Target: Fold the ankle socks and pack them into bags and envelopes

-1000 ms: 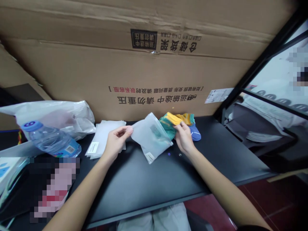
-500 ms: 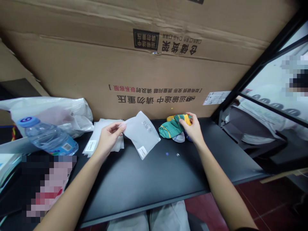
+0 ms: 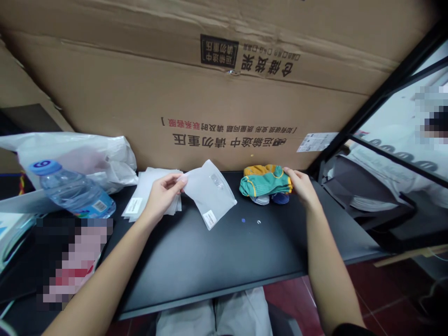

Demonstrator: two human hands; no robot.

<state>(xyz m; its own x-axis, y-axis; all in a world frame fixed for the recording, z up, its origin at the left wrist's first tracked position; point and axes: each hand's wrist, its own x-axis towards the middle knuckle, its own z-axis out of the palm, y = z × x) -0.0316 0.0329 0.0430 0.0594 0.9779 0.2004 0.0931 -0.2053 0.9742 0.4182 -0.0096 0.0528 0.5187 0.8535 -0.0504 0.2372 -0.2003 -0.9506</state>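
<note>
My left hand pinches a frosted plastic zip bag by its upper left corner. The bag is held tilted above the table, with a small white label near its lower corner. My right hand grips the right end of a green sock with yellow trim, thumb and fingers at its edge. The green sock lies on top of a small pile, where a mustard sock, a grey one and a navy one show beneath it.
A stack of similar bags lies behind my left hand. Further left are a tilted water bottle and a white plastic bag. Cardboard stands along the back of the black table. A black metal frame rises at right.
My right hand has shifted right, from on top of the green sock to its right end. The green sock lies straighter now and shows more. My left hand still holds the bag.
</note>
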